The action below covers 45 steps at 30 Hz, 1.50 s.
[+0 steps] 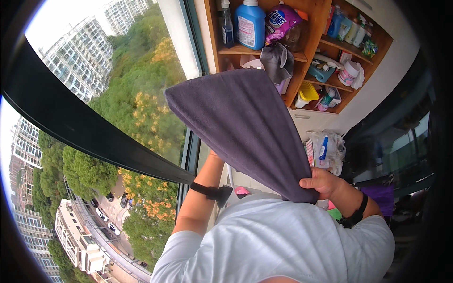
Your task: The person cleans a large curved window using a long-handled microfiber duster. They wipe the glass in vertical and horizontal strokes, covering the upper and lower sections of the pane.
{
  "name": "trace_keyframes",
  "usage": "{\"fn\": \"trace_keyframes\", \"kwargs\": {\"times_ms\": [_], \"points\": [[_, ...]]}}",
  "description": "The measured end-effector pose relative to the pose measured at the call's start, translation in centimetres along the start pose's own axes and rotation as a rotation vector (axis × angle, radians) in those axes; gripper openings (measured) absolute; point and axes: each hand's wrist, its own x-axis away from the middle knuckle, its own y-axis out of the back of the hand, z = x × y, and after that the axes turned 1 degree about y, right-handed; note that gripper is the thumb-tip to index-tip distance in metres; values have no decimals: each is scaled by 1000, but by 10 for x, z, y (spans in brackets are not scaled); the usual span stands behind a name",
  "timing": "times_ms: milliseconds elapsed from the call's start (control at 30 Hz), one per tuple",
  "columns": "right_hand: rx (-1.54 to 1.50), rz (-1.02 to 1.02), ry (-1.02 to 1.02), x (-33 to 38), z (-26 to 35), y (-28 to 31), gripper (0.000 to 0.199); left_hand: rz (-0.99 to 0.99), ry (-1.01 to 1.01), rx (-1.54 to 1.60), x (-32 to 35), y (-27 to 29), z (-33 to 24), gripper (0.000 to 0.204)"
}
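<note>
A dark purple-grey towel (236,120) is spread out in front of my chest, wide at its far end and gathered to a narrow end near me. My right hand (322,183) is closed on that near right end, thumb on top. Soft folds run from this grip up across the towel. Of my left hand (215,156) only a strip by the wrist shows; the towel covers its fingers, so its hold on the cloth is hidden. Dark straps circle both wrists.
To the left a dark window frame (94,137) borders glass, with trees and buildings far below. Ahead stands a wooden shelf (311,42) holding a blue jug (250,26), a purple bag (284,21) and several bottles. A clear plastic bag (332,151) lies right of the towel.
</note>
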Motion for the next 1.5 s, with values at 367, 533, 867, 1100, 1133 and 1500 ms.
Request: {"fn": "trace_keyframes", "kwargs": {"times_ms": [367,533,867,1100,1133,1500], "points": [[96,691,248,-28,64,-41,82,59,-57,-344,0,-8,20,35],[-48,544,514,-83,161,-90,59,6,-292,-706,18,-12,37,30],[1100,-81,1088,-100,109,-90,42,-21,-197,-682,44,-19,41,35],[2012,-294,1521,-106,146,-118,13,-6,-398,-921,40,-22,58,16],[2124,-298,1391,-110,147,-121,6,25,-444,-919,40,-24,60,10],[1568,22,1778,-106,96,-116,12,-21,-263,-634,50,-54,37,28]]}}
